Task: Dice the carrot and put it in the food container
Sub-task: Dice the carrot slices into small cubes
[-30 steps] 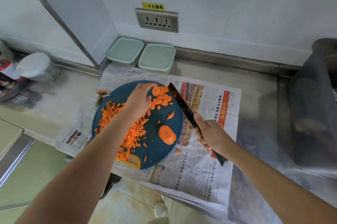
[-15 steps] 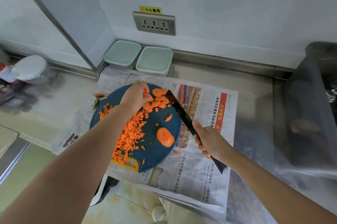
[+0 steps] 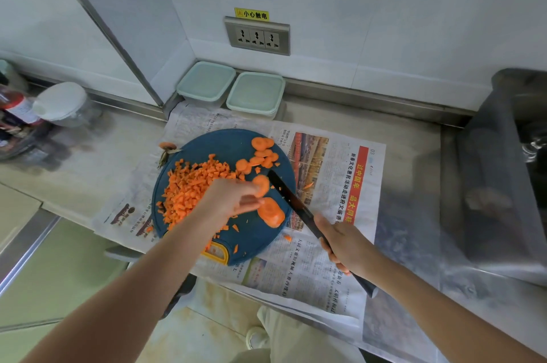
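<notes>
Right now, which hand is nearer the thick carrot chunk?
Left. The left hand, pinching a carrot slice, is right beside the carrot chunk; the right hand grips the knife farther to its right.

Left hand (image 3: 233, 200): bare; the fingers are smeared by motion blur, so the nails cannot be made out.
Right hand (image 3: 346, 244): bare; its back and thumb show sharply.
Left forearm (image 3: 142, 288): bare along its whole visible length, down to the lower left corner.
Right forearm (image 3: 438, 303): bare likewise, down to the lower right corner.
Trousers (image 3: 296, 339): pale beige cloth, loosely folded, at the bottom edge.
Shoe (image 3: 257, 336): whitish rounded toe beside the trousers; detail too small to tell.
</notes>
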Demonstrator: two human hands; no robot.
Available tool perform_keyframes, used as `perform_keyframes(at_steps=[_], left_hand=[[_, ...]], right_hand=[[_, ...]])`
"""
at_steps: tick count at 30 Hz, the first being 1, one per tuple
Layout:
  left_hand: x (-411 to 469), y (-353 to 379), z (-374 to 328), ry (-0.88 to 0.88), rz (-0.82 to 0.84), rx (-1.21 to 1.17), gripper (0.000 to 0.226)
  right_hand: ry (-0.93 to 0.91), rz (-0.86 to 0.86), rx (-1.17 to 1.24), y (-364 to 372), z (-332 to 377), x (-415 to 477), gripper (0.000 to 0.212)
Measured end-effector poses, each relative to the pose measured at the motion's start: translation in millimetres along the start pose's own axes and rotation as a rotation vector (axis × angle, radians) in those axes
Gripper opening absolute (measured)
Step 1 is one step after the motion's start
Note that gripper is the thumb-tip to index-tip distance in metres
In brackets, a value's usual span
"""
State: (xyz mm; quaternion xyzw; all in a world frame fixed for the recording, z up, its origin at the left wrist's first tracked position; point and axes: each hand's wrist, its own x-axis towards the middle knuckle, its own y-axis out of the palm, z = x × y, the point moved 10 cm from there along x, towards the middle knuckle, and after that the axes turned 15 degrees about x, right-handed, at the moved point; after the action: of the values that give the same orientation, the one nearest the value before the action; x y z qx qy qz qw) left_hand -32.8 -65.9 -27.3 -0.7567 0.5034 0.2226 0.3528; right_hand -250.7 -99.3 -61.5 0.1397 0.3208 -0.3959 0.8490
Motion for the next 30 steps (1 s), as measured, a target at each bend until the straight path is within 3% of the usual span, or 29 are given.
perform_keyframes(at_steps=[6,14,17,26,30], left_hand=[[-4,25,45,-0.078,-0.084,-0.012,0.016],[-11,18,29,0.195,-0.254,0.523,0.035],[-13,16,28,0.246,-0.261,0.590,0.045],[-21,22,6,0.386,-0.358,1.018,0.037],[-20,23,11,0.352,-0.357,0.909,0.069]], right_hand=[[-0.082,-0.019,-0.169,8,-4,6,0.057],[-0.110,0.005,-0.229,15,-6,9,0.056],[-0.118,0.003,-0.229,16,-8,10,0.057],[-0.150,0.006,-0.253,19,-3,6,0.058],[-0.135,0.000,-0.243,19,-4,5,0.057]])
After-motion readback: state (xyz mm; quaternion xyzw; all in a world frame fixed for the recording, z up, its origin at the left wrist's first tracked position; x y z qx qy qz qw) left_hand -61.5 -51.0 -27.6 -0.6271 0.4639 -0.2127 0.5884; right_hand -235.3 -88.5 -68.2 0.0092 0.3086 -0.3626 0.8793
